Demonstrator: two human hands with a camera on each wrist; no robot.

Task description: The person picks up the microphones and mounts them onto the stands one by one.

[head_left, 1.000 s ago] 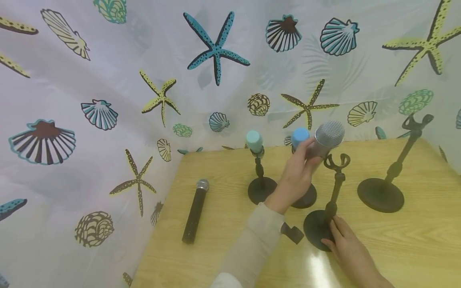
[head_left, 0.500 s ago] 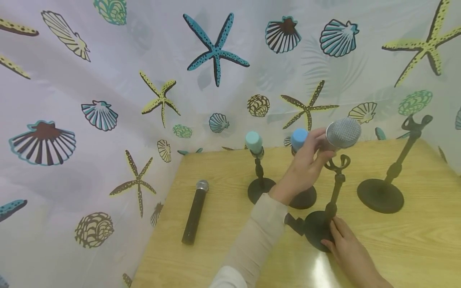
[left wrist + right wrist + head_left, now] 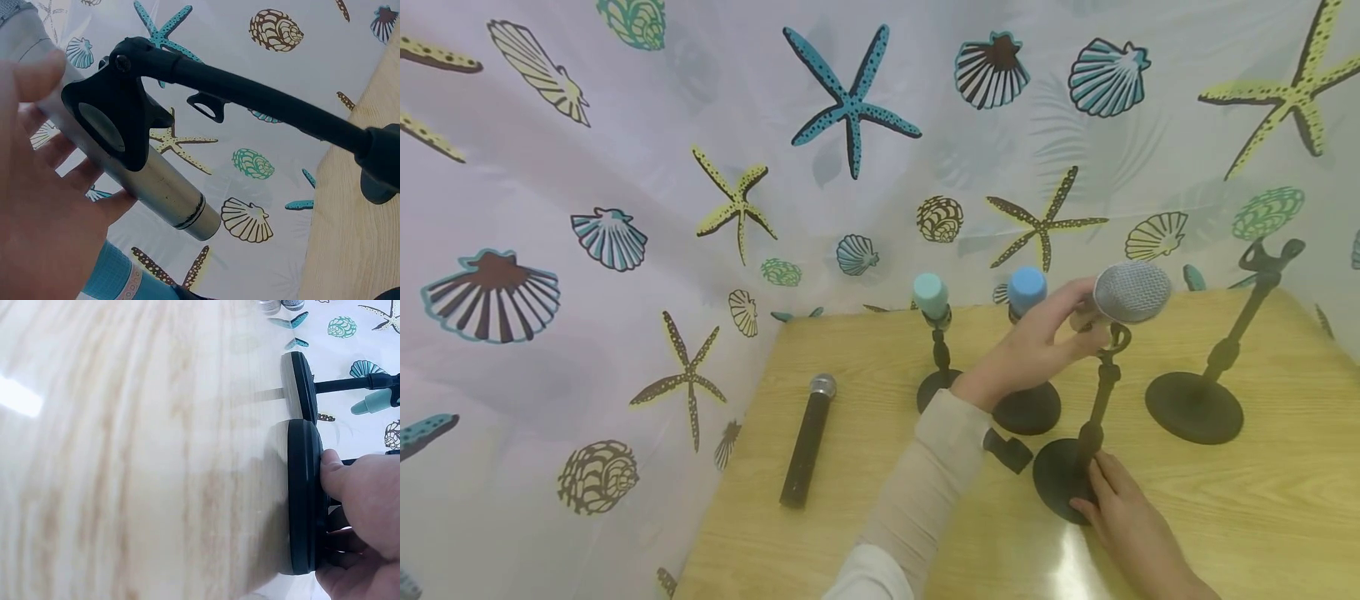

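Observation:
My left hand (image 3: 1037, 346) grips a silver microphone (image 3: 1133, 292) with a round mesh head, held tilted over the front microphone stand (image 3: 1101, 400). In the left wrist view the silver body (image 3: 165, 187) slants down to the right, its lower end free. The stand's black clip (image 3: 128, 115) lies against the body, overlapping it in that view. My right hand (image 3: 1131, 521) holds the same stand low down, thumb and fingers at its round base (image 3: 303, 500), which sits on the table.
Stands with a mint-topped microphone (image 3: 931, 296) and a blue-topped microphone (image 3: 1027, 289) are behind. Another stand (image 3: 1232, 350), its clip bare, is at right. A black microphone with a silver head (image 3: 807, 442) lies on the wooden table (image 3: 737, 533). A shell-patterned curtain (image 3: 700, 92) surrounds the table.
My left hand has carried the silver microphone to the right, and lately slightly down, over the front stand's clip. My right hand has stayed at the stand's base.

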